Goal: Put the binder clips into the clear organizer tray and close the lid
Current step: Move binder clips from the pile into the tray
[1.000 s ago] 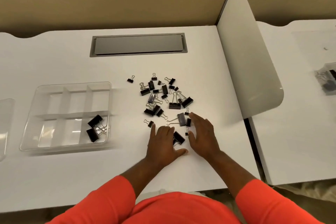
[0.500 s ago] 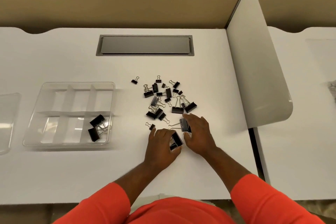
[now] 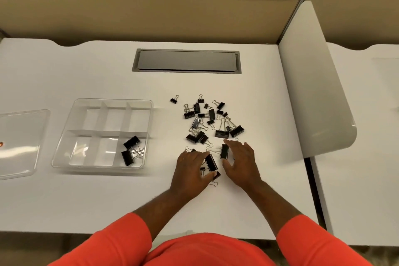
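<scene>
1. The clear organizer tray (image 3: 112,101) is set open on the white desk (image 3: 86,201); two large binder clips (image 3: 130,150) are seen in its near-right compartment
2. The lid (image 3: 19,142) is laid flat just left of the tray, not touching it
3. A loose pile of binder clips (image 3: 207,121), mixed sizes, is scattered on the desk right of the tray
4. The left hand (image 3: 192,170) is held right of the tray, at the near edge of the pile; a large black clip (image 3: 211,163) is pinched between thumb and curled fingers
5. The right hand (image 3: 241,162) is placed farther right of the tray, just beside the left hand; its fingers are curved and a second large clip (image 3: 224,151) is touched by them; whether that clip is actually grasped cannot be told
6. A grey cover plate (image 3: 186,61) is recessed in the desk beyond the tray, to its right; a white divider panel (image 3: 313,93) is mounted well right of the tray
</scene>
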